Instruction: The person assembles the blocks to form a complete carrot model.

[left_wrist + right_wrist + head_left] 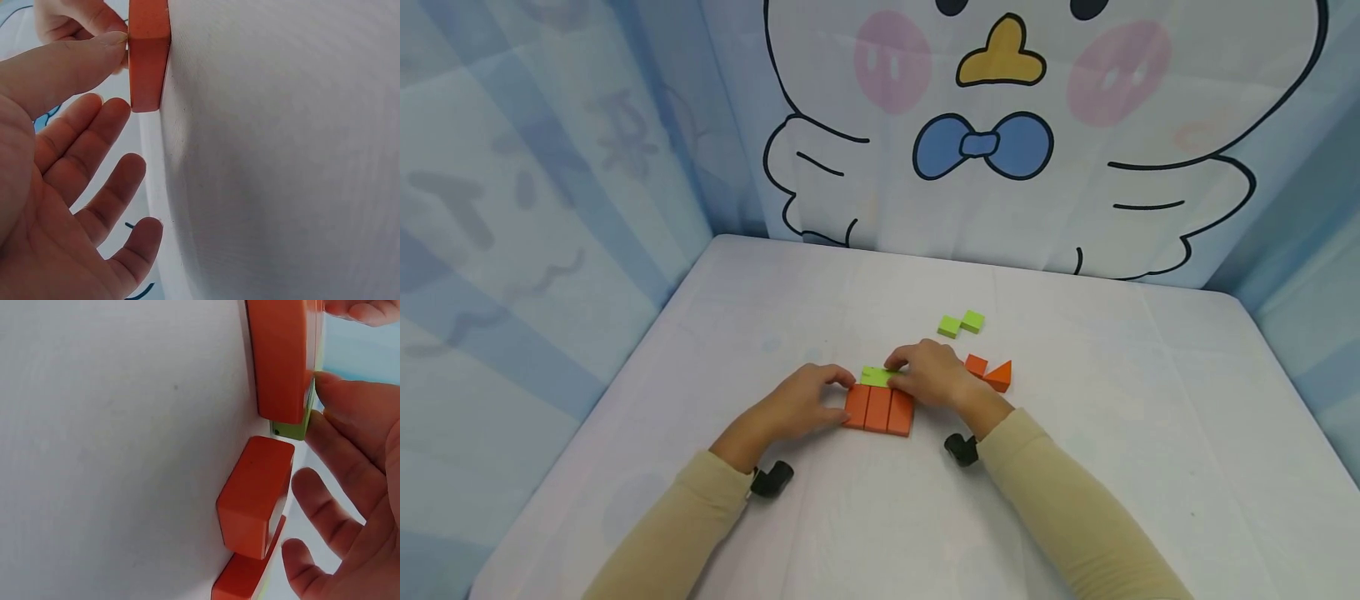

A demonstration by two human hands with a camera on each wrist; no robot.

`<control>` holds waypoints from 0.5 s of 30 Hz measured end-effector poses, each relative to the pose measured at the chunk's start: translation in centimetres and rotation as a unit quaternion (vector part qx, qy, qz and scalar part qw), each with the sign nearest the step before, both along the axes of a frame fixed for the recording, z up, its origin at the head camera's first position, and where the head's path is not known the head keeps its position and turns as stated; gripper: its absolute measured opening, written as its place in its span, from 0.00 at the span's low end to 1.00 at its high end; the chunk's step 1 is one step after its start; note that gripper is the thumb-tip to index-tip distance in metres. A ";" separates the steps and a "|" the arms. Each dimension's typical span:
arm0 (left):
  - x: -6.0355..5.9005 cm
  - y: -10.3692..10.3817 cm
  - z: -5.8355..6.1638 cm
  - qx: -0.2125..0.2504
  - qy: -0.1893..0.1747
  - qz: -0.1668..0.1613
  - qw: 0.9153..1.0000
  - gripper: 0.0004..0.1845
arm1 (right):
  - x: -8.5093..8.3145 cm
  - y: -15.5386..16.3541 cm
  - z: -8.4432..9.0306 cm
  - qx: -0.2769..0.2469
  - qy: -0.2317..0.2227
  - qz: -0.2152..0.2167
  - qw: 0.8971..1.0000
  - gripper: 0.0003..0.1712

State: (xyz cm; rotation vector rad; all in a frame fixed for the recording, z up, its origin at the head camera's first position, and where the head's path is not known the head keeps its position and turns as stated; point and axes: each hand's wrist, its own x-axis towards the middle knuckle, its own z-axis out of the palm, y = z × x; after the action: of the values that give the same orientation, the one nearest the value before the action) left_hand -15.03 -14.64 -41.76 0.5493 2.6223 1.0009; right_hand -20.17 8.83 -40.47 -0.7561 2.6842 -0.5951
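White table (pixel 1150 433) before blue curtains (pixel 535 208) with cartoon bird (pixel 1000 125).

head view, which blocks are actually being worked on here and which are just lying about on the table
In hand:
- three orange blocks side by side, left hand touching their left end
- green block along their far edge, right hand on it

Lying about:
- two green cubes further back
- orange cube and orange wedge to the right

white table (pixel 1150 433), orange blocks (pixel 878 408), green blocks (pixel 961 323)
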 end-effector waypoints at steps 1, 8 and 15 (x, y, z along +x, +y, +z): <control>0.0 0.0 0.0 0.000 -0.001 0.000 1.000 0.22 | 0.0 0.1 0.0 0.000 -0.001 0.002 1.000 0.17; 0.0 0.1 0.0 -0.006 -0.004 0.001 1.000 0.22 | -0.2 1.4 0.5 -0.004 -0.022 0.013 1.000 0.21; 0.0 0.3 0.0 -0.016 -0.008 0.012 1.000 0.23 | -0.3 2.8 0.9 0.019 -0.031 0.034 0.999 0.26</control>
State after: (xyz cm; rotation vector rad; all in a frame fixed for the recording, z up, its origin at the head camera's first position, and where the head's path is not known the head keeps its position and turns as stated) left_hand -15.07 -14.38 -41.81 0.5022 2.6329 0.9634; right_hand -20.43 11.65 -39.53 -0.8005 2.5942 -0.5397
